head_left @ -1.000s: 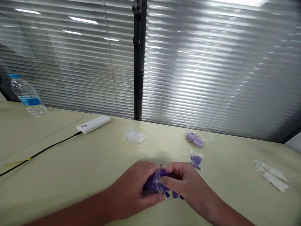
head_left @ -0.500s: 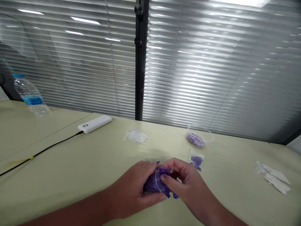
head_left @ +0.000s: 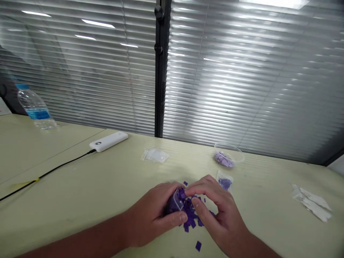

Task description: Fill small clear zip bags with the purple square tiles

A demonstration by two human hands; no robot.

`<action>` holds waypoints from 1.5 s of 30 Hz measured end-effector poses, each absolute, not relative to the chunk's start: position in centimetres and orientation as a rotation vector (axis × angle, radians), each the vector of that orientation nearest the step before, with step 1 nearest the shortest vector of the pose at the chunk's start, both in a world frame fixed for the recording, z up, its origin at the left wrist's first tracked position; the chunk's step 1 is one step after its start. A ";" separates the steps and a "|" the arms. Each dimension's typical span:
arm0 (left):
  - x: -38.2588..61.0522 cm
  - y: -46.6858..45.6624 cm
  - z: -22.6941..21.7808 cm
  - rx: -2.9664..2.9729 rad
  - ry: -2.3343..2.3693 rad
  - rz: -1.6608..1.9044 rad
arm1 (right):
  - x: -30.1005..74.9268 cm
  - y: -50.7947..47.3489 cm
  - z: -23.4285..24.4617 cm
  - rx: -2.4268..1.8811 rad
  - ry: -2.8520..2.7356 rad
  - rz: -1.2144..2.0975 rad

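A small clear zip bag [head_left: 174,205] filled with dark purple confetti-like pieces lies in my left hand [head_left: 149,216], which is closed round it. Its mouth faces right. Loose purple pieces [head_left: 190,218] lie heaped on the table below the mouth, and a few have landed farther off. My right hand [head_left: 227,213] is at the mouth, its thumb and fingers apart, with the fingertips close to the pieces there. Whether they touch is hard to see. Just behind this hand is a second clear bag [head_left: 225,183] with purple bits, partly covered by it.
A clear round container [head_left: 224,159] holding pale purple pieces is near the blinds. Flat clear bags [head_left: 156,154] lie at the back centre. White strips [head_left: 315,202] lie at right. A white power bank [head_left: 109,141] with a black cable and a water bottle [head_left: 37,111] are at left.
More purple pieces have spilled from the bag onto the table, one landing near the front. My right hand's fingers have spread from their pinch at the mouth.
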State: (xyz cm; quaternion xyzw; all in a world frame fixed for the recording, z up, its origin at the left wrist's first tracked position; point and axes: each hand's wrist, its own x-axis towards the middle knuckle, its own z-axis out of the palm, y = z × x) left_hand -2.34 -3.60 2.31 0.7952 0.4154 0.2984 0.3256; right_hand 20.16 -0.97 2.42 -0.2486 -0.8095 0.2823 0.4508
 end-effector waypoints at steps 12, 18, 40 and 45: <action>-2.4 -3.5 1.8 2.093 1.064 0.776 | 21.0 0.0 0.2 -0.487 -2.279 0.664; -2.3 -3.2 1.4 2.079 1.110 0.755 | 20.8 -0.1 0.2 -0.439 -2.246 0.632; -2.4 -3.1 1.4 1.956 1.150 0.758 | 20.5 -0.3 -0.4 -0.486 -2.152 0.611; -2.3 -3.2 1.2 1.926 1.156 0.763 | 20.3 0.1 -1.0 -0.515 -2.180 0.644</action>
